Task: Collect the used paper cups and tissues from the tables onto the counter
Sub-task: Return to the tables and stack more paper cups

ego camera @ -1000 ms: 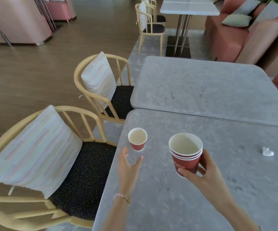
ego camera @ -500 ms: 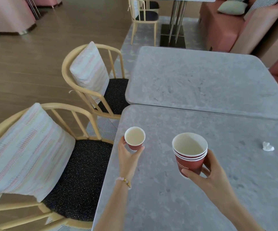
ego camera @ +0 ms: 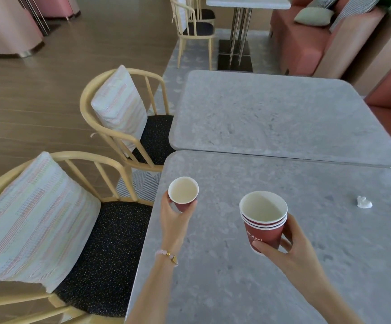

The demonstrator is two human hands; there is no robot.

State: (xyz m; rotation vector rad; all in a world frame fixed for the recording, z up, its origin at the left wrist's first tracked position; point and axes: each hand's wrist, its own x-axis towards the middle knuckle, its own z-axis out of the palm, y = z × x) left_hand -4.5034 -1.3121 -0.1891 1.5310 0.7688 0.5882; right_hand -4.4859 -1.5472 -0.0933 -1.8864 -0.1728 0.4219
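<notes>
**Cups in hand, tissue to go.** At a grey café table (ego camera: 236,288), you are mid-collection. Your left hand (ego camera: 174,217) wraps thumb and fingers round the lower wall of a small red paper cup (ego camera: 183,192) at the table's near-left corner, just inside the edge. The cup is upright and its pale inside looks dry. Your fingers hide its base, so it cannot be told whether it rests on the top or has just cleared it.

Your right hand (ego camera: 291,250) clasps a stack of nested red cups (ego camera: 263,220) low on its side, thumb across the front. The stack is upright above the table and apart from the small cup. A crumpled white tissue (ego camera: 364,202) lies on the same table, well off to your right, untouched. A second grey table (ego camera: 283,113) butts against this one on the far side, and two wooden chairs (ego camera: 110,141) with striped cushions stand at your left.

The step in hand appears to be taking up this table's one loose cup. The next move likely calls for carrying it over the stack's open mouth and lowering it in straight, without tipping either. That would free your left hand to pinch up the tissue. No counter can be picked out with certainty from here.
</notes>
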